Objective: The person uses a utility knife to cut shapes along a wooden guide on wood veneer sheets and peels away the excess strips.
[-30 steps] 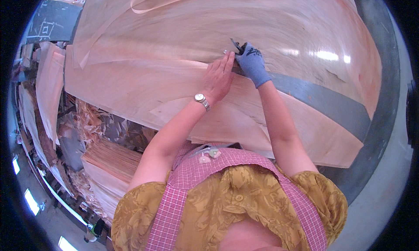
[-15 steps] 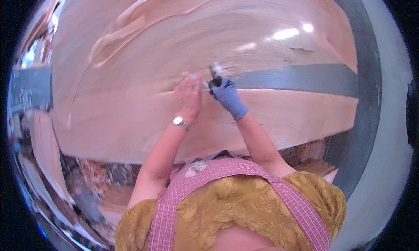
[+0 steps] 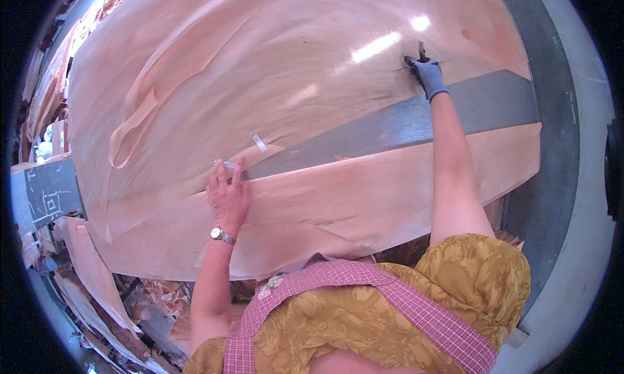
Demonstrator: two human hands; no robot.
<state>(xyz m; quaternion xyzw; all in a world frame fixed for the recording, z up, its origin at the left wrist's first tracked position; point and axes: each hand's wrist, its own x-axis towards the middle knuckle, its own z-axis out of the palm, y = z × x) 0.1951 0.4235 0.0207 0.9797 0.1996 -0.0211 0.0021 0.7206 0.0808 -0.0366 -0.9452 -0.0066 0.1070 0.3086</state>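
A large, thin, pinkish wood veneer sheet [image 3: 214, 94] covers most of the grey tabletop [image 3: 364, 128]. A second veneer piece [image 3: 364, 185] lies along the near side, and the gap between them narrows toward the left. Bare and wearing a watch, my left hand [image 3: 227, 195] rests with fingers stretched where the two pieces meet. Its fingertips touch a short white tape strip [image 3: 227, 165]. Another tape strip [image 3: 259, 143] sits on the veneer slightly farther right. Out at the far right, my blue-gloved right hand [image 3: 428, 76] is closed round a small dark tool [image 3: 422, 51], its exact kind unclear.
A long curled veneer flap [image 3: 146, 110] rises at the left of the sheet. Beyond the left edge are a grey block [image 3: 49, 190] and stacked veneer offcuts [image 3: 91, 270]. Wood scraps [image 3: 166, 299] lie below the near edge.
My hands have moved apart: the right swung far right and away with the tool, the left shifted left and nearer. The tape strips now show on the veneer.
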